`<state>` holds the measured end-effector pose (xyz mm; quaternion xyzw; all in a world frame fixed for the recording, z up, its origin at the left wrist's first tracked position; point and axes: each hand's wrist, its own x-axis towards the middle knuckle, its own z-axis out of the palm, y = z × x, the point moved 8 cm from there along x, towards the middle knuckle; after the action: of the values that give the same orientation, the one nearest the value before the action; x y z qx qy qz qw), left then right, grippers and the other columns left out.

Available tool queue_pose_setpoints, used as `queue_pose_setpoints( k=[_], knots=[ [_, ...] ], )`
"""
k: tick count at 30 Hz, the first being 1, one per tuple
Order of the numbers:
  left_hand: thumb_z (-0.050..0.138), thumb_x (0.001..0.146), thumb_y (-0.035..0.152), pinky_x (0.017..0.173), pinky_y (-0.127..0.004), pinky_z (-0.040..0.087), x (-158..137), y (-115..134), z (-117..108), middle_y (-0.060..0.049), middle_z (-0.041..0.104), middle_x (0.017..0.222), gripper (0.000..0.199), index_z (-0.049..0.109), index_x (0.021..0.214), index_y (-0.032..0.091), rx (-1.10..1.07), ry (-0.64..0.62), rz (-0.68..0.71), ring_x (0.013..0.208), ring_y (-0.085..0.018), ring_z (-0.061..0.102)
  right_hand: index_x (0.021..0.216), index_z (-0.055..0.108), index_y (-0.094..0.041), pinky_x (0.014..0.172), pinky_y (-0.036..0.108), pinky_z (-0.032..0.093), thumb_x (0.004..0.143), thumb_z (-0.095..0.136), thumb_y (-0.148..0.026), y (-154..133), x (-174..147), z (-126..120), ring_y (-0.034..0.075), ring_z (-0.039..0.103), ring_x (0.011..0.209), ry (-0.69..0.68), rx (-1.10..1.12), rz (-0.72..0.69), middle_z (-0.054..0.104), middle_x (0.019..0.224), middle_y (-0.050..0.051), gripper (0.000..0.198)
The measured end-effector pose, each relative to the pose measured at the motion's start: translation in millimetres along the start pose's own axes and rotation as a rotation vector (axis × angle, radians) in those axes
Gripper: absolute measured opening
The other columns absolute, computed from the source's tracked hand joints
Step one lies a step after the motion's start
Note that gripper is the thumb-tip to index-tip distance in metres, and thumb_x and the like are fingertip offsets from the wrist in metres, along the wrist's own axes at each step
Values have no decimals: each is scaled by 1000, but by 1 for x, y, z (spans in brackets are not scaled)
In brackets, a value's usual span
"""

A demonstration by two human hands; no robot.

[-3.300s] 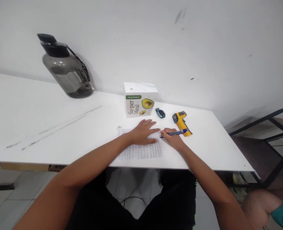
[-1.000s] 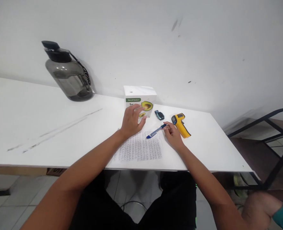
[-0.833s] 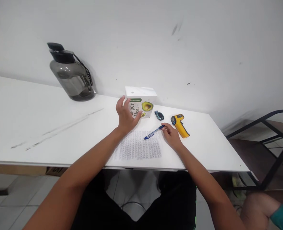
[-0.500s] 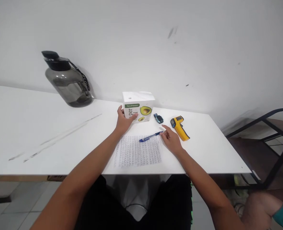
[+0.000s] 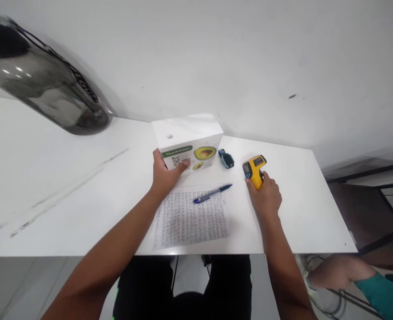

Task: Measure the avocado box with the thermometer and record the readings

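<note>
My left hand [image 5: 167,175] grips the left side of a white box [image 5: 189,144] printed with avocados, thumb across its front. The box stands on the white table near the wall. On the right, my right hand [image 5: 267,193] is wrapped round the handle of a yellow infrared thermometer [image 5: 256,171], whose small screen faces me. Between box and thermometer lies a dark watch [image 5: 226,159] with a blue-patterned strap. A blue pen [image 5: 212,194] rests across the top of a sheet of paper [image 5: 192,224] covered in rows of small writing.
A large grey see-through water bottle [image 5: 49,84] stands at the back left against the wall [image 5: 216,58]. The white table [image 5: 66,186] has dark streaks on its left. Beyond its right edge are a dark-framed shelf [image 5: 366,209] and another person's leg [image 5: 336,271].
My right hand has moved from beside the pen to the right and taken hold of the thermometer. My left hand stays on the box. The view has shifted closer.
</note>
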<state>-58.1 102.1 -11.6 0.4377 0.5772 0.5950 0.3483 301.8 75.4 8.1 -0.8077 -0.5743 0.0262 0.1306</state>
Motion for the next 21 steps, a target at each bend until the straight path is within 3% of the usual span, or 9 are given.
queue_pose_setpoints(
  k=[3,5,8,10,12,14,17,21],
  knots=[
    [83,63,47,86,-44,57,1,-2,3,-6,66,106,67,45,113,22,-39,-31,-31,100,-26,67,131,55,-15,78,43,45,77,58,-62,6,1,5,34,57,100,2,167,27,63,110,18,71],
    [82,64,47,86,-43,57,4,0,5,-7,66,108,66,45,113,22,-57,-46,-9,101,-25,67,127,57,-18,80,40,47,75,61,-62,6,0,12,30,60,98,-6,403,21,64,111,15,68],
    [80,66,48,85,-40,56,8,4,10,-7,66,109,62,45,111,22,-78,-84,19,99,-23,67,127,54,-19,79,37,50,76,62,-55,-10,-5,13,24,62,92,45,765,-91,66,108,11,63],
    [79,66,48,84,-39,56,10,6,13,-7,67,105,60,46,108,21,-80,-113,12,96,-22,67,126,53,-18,83,38,51,76,60,-49,-24,-12,2,25,61,95,149,865,-194,65,112,11,59],
    [80,65,48,83,-39,56,11,8,15,-7,67,104,60,46,106,20,-66,-127,12,95,-22,68,123,54,-17,83,40,52,77,57,-43,-39,-19,-8,25,62,93,199,891,-274,67,109,12,53],
    [80,64,49,84,-39,56,12,10,14,-7,68,104,61,47,107,20,-65,-126,20,95,-23,68,119,57,-19,79,41,54,78,54,-38,-62,-24,-12,25,64,86,152,843,-415,69,100,10,45],
    [79,65,51,83,-39,56,16,6,14,-8,69,103,60,48,106,20,-82,-120,17,94,-24,69,128,54,-21,80,42,56,73,57,-33,-96,-32,-15,27,67,87,150,774,-683,70,108,10,56],
    [77,69,51,86,-38,56,17,3,17,-9,68,107,59,46,109,21,-123,-165,39,97,-23,68,130,54,-23,75,41,59,71,56,-29,-119,-40,-2,28,71,81,139,723,-848,72,106,10,59]
  ],
)
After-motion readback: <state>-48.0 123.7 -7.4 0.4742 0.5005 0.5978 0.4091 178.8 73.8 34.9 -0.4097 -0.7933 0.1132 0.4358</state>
